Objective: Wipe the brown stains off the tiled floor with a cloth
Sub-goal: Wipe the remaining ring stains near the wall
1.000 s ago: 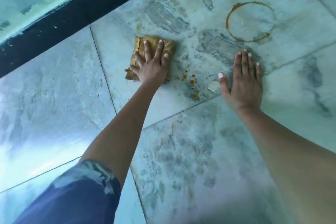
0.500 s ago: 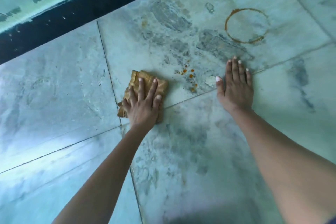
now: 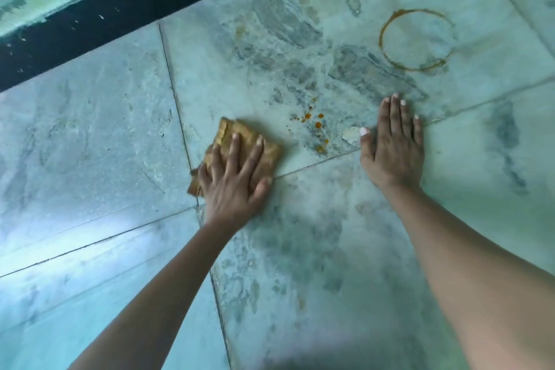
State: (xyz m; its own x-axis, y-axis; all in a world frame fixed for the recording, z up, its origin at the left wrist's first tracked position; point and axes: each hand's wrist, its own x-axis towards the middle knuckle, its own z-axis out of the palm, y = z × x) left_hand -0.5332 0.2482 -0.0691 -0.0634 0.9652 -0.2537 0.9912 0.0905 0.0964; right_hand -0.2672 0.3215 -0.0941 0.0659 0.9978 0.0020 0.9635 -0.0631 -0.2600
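The folded brown cloth (image 3: 247, 137) is pressed to the tiled floor (image 3: 90, 129) under the straight, spread fingers (image 3: 230, 158) of the left hand (image 3: 232, 182); the right hand (image 3: 393, 144) is laid flat on the floor, empty. Brown drops (image 3: 313, 122) are seen just right of the cloth, and the ring stain (image 3: 382, 39) farther off, beyond the right hand.

Text check | head view | you have no legible lettering, label, brand, number or sign to record on any surface.
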